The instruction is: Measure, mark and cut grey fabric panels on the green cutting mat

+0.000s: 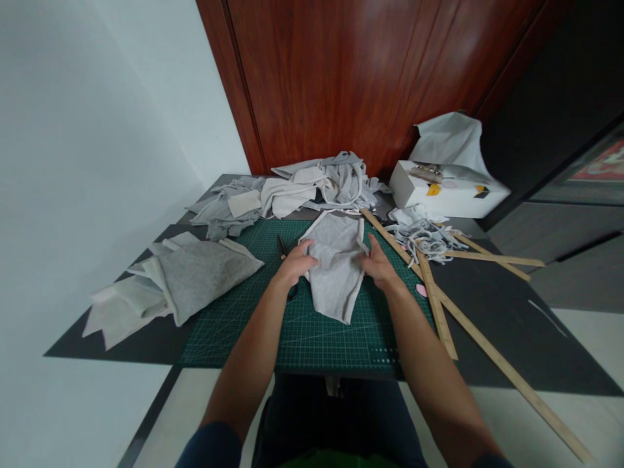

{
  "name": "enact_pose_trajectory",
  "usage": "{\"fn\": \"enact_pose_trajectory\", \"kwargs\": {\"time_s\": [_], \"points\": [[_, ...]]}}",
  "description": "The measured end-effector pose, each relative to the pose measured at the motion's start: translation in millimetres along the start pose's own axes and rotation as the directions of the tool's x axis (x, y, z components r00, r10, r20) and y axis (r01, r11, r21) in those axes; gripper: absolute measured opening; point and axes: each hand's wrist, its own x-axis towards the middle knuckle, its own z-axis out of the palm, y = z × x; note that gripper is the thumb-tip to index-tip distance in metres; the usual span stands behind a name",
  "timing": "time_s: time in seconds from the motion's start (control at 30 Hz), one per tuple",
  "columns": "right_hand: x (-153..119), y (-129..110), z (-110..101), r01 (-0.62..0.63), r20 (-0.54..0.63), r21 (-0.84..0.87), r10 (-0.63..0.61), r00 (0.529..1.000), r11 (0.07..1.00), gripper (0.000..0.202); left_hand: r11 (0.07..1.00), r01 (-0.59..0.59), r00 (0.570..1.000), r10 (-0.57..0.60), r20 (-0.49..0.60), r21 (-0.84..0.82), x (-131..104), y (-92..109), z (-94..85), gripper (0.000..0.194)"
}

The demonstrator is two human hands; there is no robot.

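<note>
A light grey fabric piece [336, 273] with pale edges lies over the green cutting mat [322, 348], its lower end narrowing toward me. My left hand [296, 261] grips its left edge, the thumb on top and the other fingers partly hidden. On the opposite edge, my right hand [377, 263] pinches the cloth with the thumb while the index finger points away from me. Black scissors [281, 246] lie on the mat beside the fabric, partly covered by my left hand.
Folded grey fabric [205, 273] lies left of the mat. Heaped cloth [312, 185] lines the back near the wooden door. At right are wooden rulers [487, 348], a tangle of fabric strips [426, 237], a small pink piece [421, 290] and a white box [446, 195].
</note>
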Motion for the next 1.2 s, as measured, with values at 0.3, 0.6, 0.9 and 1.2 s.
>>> {"fn": "enact_pose_trajectory", "kwargs": {"time_s": [0.3, 0.6, 0.9, 1.2], "points": [[8, -5, -29, -0.047, -0.187, -0.605, -0.084, 0.979, 0.795, 0.060, 0.971, 0.114, 0.981, -0.143, 0.132, 0.211, -8, 7, -26.3, 0.059], [-17, -35, 3, 0.064, -0.111, -0.787, -0.243, 0.964, 0.613, 0.049, 0.811, -0.150, 0.972, 0.226, -0.067, 0.566, -16, 11, -1.2, 0.025], [-29, -27, 36, 0.175, 0.054, -0.748, -0.205, 0.977, 0.640, 0.035, 0.649, -0.419, 0.896, 0.407, 0.175, 0.635, -25, -17, 73.0, 0.049], [-59, -12, 18, 0.283, 0.121, -0.819, -0.332, 0.935, 0.498, 0.036, 0.579, -0.349, 0.927, 0.330, 0.180, 0.737, -35, -29, 53.3, 0.056]]}}
